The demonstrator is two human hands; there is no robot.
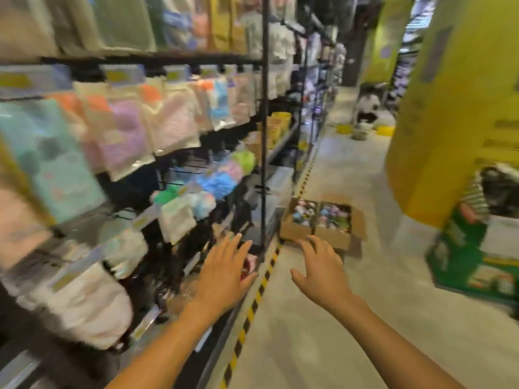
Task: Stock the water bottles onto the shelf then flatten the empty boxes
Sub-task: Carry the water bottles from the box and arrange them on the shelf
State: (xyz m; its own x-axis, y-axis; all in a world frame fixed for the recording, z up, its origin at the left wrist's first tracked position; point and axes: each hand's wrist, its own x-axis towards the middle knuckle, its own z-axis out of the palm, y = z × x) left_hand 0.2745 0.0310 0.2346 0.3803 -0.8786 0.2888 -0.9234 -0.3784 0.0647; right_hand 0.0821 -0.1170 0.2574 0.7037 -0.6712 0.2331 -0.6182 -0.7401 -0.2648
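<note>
Two open cardboard boxes (332,234) stand side by side on the floor by the foot of the shelf, filled with several colourful bottles (334,216). My left hand (224,272) is stretched forward with straight fingers over the low shelf edge and holds nothing. My right hand (323,269) reaches out with spread fingers just short of the nearer box, empty too. The black shelf rack (264,136) runs along the left, blurred by motion.
Hanging packets and bath sponges (222,178) fill the rack. A yellow-black striped line (252,307) marks the floor by the shelf base. A yellow pillar (449,122) and green boxes (463,265) stand at the right. A person (365,108) crouches far down the aisle.
</note>
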